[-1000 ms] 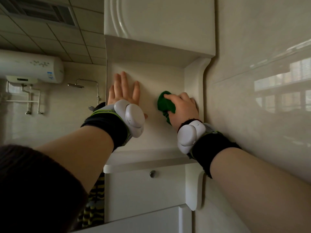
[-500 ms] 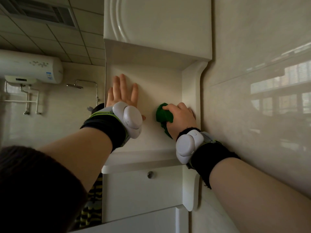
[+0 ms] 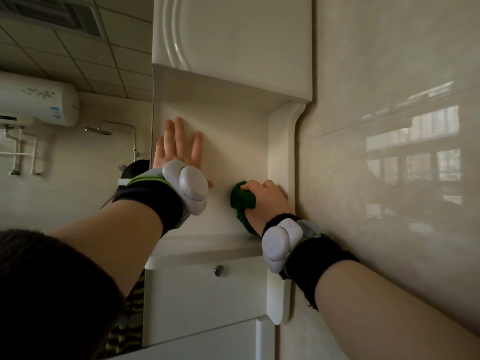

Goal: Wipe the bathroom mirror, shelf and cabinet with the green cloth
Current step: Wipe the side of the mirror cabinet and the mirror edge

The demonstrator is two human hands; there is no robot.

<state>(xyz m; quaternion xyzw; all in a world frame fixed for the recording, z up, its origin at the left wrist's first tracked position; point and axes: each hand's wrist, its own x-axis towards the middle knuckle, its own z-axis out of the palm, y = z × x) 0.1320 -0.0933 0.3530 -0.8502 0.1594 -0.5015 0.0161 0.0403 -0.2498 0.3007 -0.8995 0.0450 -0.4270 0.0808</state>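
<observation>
My right hand (image 3: 267, 198) grips the bunched green cloth (image 3: 242, 200) against the back panel of the white cabinet's open niche, low on the panel near its right side post. The cloth's tail hangs down to the shelf (image 3: 207, 246) below. My left hand (image 3: 179, 146) lies flat on the same panel at its left edge, fingers straight and spread. The upper cabinet door (image 3: 233, 35) closes the niche from above. The mirror (image 3: 78, 157) runs along the cabinet's left side.
Under the shelf sits a drawer with a small round metal knob (image 3: 219, 270). A glossy tiled wall (image 3: 389, 126) rises on the right. The mirror reflects a water heater (image 3: 33, 100), a shower head (image 3: 98, 131) and pipes.
My right hand has slid the green cloth down the back panel, from about mid-height to just above the shelf. My left hand has stayed flat on the panel.
</observation>
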